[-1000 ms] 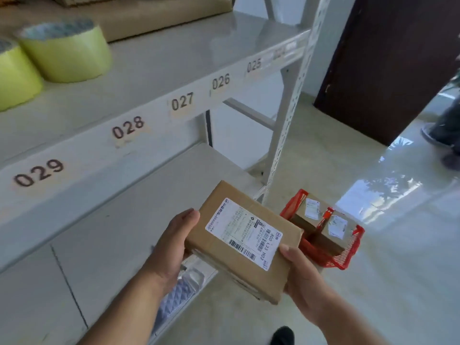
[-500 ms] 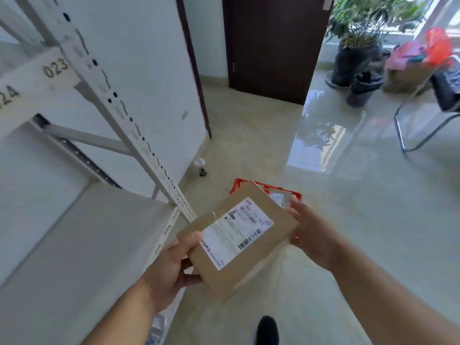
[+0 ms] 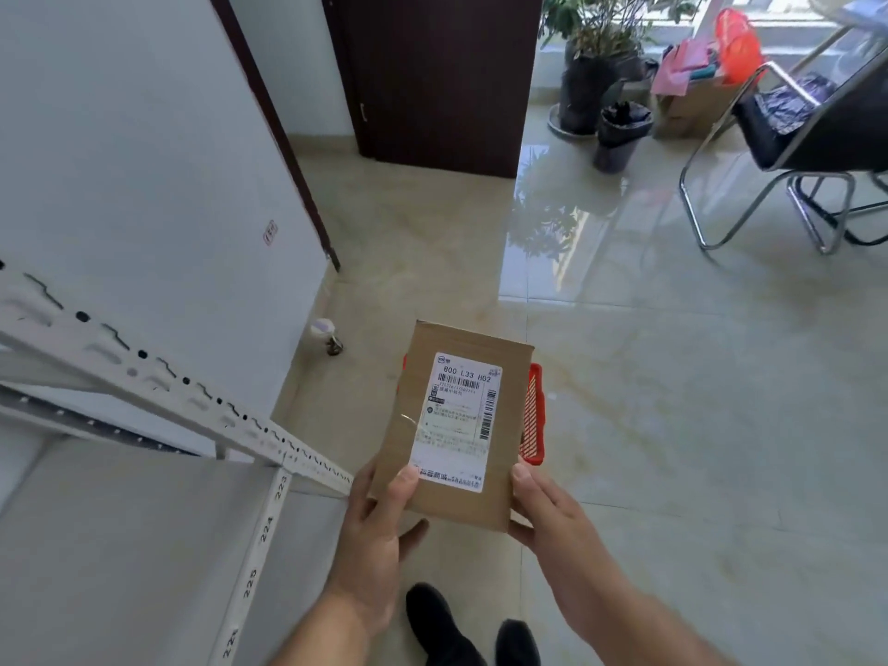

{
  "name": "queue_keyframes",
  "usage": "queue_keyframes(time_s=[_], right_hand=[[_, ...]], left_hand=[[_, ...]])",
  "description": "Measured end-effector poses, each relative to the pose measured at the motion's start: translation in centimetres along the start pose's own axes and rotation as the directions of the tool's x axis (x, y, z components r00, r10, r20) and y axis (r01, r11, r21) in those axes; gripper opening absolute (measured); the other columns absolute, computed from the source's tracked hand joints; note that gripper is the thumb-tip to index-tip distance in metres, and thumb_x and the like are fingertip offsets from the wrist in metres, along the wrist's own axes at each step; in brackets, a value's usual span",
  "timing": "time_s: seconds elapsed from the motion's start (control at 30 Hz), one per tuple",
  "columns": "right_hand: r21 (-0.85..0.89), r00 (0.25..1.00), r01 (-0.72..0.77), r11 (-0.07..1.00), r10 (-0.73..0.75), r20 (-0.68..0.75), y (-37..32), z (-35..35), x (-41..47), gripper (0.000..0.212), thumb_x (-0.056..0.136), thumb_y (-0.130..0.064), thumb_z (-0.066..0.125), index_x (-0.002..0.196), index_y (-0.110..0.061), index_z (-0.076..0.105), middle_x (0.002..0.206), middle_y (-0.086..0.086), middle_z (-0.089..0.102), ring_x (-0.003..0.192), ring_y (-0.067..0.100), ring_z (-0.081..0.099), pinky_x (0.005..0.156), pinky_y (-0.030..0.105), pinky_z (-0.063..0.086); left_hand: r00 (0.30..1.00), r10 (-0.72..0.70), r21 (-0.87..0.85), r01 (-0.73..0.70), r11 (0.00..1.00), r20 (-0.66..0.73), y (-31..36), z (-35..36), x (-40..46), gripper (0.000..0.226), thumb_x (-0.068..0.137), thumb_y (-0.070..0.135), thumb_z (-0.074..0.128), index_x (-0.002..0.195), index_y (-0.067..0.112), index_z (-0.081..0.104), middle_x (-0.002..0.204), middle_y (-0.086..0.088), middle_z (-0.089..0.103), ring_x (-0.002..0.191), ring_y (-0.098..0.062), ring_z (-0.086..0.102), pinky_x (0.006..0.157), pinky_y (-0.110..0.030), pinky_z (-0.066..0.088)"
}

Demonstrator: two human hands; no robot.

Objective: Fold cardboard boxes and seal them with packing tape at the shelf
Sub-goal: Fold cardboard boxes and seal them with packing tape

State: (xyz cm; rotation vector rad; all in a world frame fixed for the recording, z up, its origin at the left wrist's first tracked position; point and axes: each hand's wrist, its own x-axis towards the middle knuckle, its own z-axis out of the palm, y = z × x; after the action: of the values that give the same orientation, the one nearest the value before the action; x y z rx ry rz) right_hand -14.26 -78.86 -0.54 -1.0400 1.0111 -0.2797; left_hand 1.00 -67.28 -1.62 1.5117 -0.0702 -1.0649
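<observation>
Glossy floor tiles [image 3: 672,425] lie beneath a labelled cardboard box [image 3: 456,425]; left hand [image 3: 379,535] and right hand [image 3: 548,511] grip its near corners, fingers clamped on it, above a red basket [image 3: 534,415].

One box [image 3: 454,425], held by two hands: left [image 3: 379,535], right [image 3: 548,511]. One red basket [image 3: 533,415] behind the box. Two shoes [image 3: 439,622] below it. One chair [image 3: 807,151] and two plant pots [image 3: 620,137] far beyond.

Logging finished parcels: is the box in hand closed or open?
Closed: the box shows flat top, label across it, no flap raised; held in both hands.
</observation>
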Motion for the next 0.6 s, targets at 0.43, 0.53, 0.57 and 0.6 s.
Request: queue_keyframes(time_s=[0.43, 0.53, 0.57, 0.6], right_hand=[[-0.015, 0.911, -0.268, 0.963, 0.248, -0.328, 3.7, -0.9, 15.9, 0.037, 0.113, -0.032, 0.041, 0.109, -0.022, 0.076, 0.101, -0.005, 0.081, 0.101, 0.016, 0.074, 0.094, 0.038, 0.057], [-0.13, 0.909, -0.283, 0.95, 0.222, -0.353, 5.5, -1.7, 22.0, 0.04, 0.113, -0.031, 0.037, 0.105, -0.023, 0.075, 0.104, -0.006, 0.079, 0.1, 0.014, 0.072, 0.084, 0.031, 0.054], [-0.146, 0.91, -0.291, 0.945, 0.227, -0.347, 6.3, -1.8, 24.0, 0.041, 0.113, -0.03, 0.036, 0.103, -0.024, 0.075, 0.105, -0.006, 0.079, 0.101, 0.013, 0.071, 0.083, 0.03, 0.053], [-0.152, 0.914, -0.294, 0.944, 0.231, -0.333, 7.0, -1.9, 26.2, 0.042, 0.113, -0.029, 0.036, 0.101, -0.024, 0.075, 0.105, -0.007, 0.078, 0.101, 0.012, 0.07, 0.083, 0.029, 0.053]], left_hand=[[0.991, -0.132, 0.465, 0.12, 0.877, -0.006, -2.7, 1.9, 15.4, 0.038, 0.094, 0.056, 0.064, 0.125, 0.035, 0.058, 0.112, 0.024, 0.068, 0.092, 0.013, 0.062, 0.07, -0.005, 0.042], [0.987, -0.159, 0.513, 0.144, 0.846, -0.014, -4.9, 2.5, 21.6, 0.04, 0.099, 0.051, 0.061, 0.133, 0.037, 0.048, 0.123, 0.019, 0.064, 0.104, 0.002, 0.059, 0.085, -0.018, 0.043], [0.987, -0.16, 0.52, 0.146, 0.842, -0.017, -5.9, 2.4, 23.8, 0.04, 0.1, 0.049, 0.061, 0.135, 0.036, 0.049, 0.127, 0.017, 0.064, 0.109, -0.002, 0.059, 0.091, -0.021, 0.043], [0.988, -0.15, 0.53, 0.138, 0.837, -0.021, -7.0, 2.2, 26.2, 0.038, 0.101, 0.047, 0.06, 0.137, 0.035, 0.052, 0.131, 0.015, 0.064, 0.114, -0.004, 0.06, 0.097, -0.024, 0.045]])
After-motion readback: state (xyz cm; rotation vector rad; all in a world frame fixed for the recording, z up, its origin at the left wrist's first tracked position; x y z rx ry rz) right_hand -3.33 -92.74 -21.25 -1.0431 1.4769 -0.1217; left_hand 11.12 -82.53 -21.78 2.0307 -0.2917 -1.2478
